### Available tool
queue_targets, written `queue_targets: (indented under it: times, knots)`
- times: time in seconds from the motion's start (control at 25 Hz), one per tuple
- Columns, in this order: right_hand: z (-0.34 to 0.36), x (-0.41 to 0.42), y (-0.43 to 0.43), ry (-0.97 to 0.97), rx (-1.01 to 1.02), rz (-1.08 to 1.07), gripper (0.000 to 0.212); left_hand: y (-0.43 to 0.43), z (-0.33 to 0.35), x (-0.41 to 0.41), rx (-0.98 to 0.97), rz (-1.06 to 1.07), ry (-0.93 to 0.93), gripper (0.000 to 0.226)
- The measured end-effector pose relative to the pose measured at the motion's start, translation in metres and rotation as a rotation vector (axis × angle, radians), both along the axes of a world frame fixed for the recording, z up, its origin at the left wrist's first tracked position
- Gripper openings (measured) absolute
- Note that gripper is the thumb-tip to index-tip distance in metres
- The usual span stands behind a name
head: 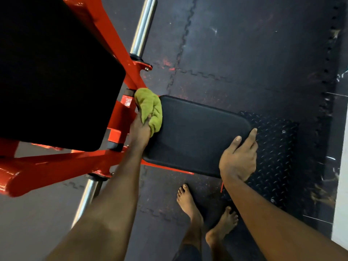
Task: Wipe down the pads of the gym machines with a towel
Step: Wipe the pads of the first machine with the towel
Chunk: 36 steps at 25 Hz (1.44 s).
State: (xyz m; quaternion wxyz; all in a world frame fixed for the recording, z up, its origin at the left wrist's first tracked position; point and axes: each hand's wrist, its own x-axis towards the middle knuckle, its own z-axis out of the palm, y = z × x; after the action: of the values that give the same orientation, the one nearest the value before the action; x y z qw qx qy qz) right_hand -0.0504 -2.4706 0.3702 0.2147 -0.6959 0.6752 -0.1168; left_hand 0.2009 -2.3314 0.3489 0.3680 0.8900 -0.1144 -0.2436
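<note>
A person's left hand (140,129) grips a soft, bunched green towel (149,108) on the seat pad's (197,132) left edge; right hand (238,159) rests open.

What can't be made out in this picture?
Head view:
- Left hand: fingertips buried in the crumpled green towel.
- Large black back pad: cut off by top and left edges.
- Flat black seat pad: near corner covered by right hand.
- Chrome bar: runs off top edge.
</note>
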Motion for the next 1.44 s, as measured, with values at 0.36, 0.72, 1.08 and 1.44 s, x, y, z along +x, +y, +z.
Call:
queue_targets:
  times: [0.36,0.72,1.08,1.44]
  knots:
    - [0.006,-0.044,-0.025,-1.092,0.564,-0.462,0.053,-0.044,0.042,-0.211,0.163,-0.564,-0.443,0.062]
    - [0.02,-0.074,-0.031,-1.077,0.771,-0.269,0.07,-0.18,0.052,-0.154,0.346,-0.778,-0.413,0.054]
    - [0.101,-0.129,-0.05,-0.924,0.832,-0.118,0.059,-0.119,0.093,-0.115,0.403,-0.4,-0.209,0.052]
    - [0.273,-0.123,-0.091,-0.79,0.315,0.488,0.089,-0.131,0.316,-0.186,-0.153,-0.809,0.037,0.026]
